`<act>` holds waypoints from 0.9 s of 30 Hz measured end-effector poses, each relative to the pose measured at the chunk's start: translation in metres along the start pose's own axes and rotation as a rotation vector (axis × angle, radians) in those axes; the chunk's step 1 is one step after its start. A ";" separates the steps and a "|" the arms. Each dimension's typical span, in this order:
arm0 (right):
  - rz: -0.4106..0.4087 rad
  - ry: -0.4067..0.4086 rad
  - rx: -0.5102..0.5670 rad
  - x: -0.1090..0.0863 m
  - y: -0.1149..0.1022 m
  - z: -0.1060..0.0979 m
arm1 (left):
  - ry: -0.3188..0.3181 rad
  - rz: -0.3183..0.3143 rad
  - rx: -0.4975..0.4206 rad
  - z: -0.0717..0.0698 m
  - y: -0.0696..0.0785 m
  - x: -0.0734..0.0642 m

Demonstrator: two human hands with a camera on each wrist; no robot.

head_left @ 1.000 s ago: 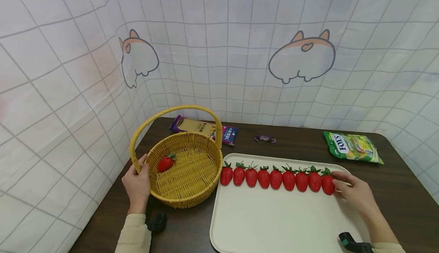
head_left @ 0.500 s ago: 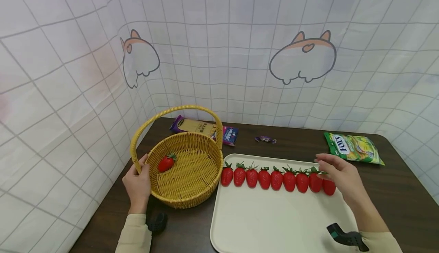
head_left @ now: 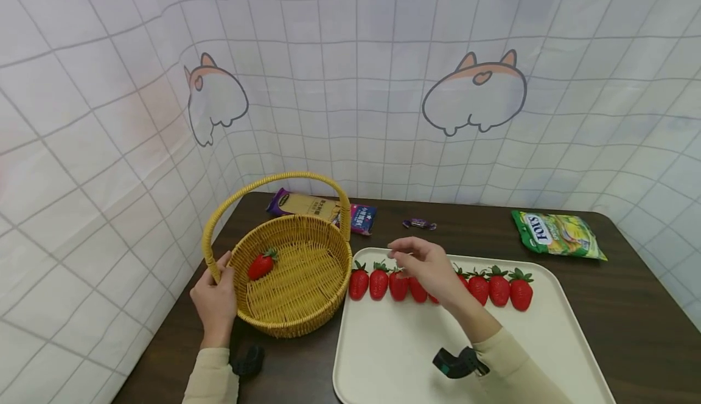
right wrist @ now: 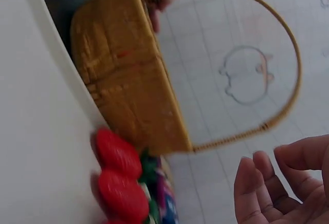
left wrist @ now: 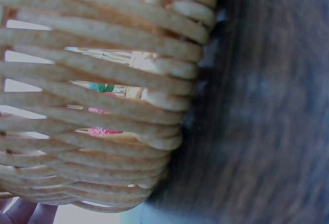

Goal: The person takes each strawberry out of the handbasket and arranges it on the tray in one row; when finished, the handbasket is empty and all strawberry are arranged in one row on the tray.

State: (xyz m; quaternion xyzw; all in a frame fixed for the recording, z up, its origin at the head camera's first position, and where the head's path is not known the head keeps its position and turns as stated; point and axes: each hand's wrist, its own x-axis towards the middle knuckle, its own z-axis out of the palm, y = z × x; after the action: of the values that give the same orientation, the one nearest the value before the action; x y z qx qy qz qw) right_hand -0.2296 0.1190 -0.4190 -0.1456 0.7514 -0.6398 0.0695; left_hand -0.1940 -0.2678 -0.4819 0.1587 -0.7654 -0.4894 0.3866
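Observation:
My left hand (head_left: 215,300) grips the left rim of the yellow woven basket (head_left: 301,279), thumb side near the foot of its tall handle. One red strawberry (head_left: 261,265) with green leaves lies in the basket; through the weave it shows as a patch of red in the left wrist view. My right hand (head_left: 429,270) hovers over a row of strawberries (head_left: 378,283) along the far side of a white tray (head_left: 394,355), hiding some mid-row. Thumb and fingers of this hand (right wrist: 300,201) are apart, holding nothing, in the right wrist view.
Behind the basket lies a purple-and-tan snack packet (head_left: 323,208), partly covered by it. A small purple wrapped candy (head_left: 419,224) is beyond the tray. At the back right rests a green FOX'S bag (head_left: 558,235). White patterned cloth (head_left: 350,87) hangs behind the dark table.
My right hand has left the rightmost strawberry, lifted, and swept left above the row toward the basket. The left hand keeps its grip on the basket.

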 end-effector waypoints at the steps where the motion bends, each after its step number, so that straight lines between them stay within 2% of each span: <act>1: -0.004 -0.007 0.010 0.003 -0.001 0.009 | 0.002 0.002 0.001 0.000 0.000 0.000; 6: 0.011 -0.046 0.104 0.014 -0.008 0.051 | 0.003 0.017 0.008 0.000 -0.001 0.000; 11: 0.011 -0.104 0.193 0.024 -0.012 0.084 | -0.001 0.029 0.002 0.001 0.000 0.001; 16: 0.035 -0.149 0.228 0.037 -0.009 0.108 | 0.000 0.035 0.006 0.002 0.000 0.001; 27: 0.123 -0.168 0.253 0.069 -0.013 0.149 | -0.001 0.005 -0.002 -0.003 -0.001 0.002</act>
State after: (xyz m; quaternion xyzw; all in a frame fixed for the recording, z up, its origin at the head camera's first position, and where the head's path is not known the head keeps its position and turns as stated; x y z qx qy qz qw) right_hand -0.2499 -0.0444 -0.4265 -0.1422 0.6639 -0.7095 0.1889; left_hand -0.1933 -0.2711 -0.4817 0.1562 -0.7656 -0.4891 0.3876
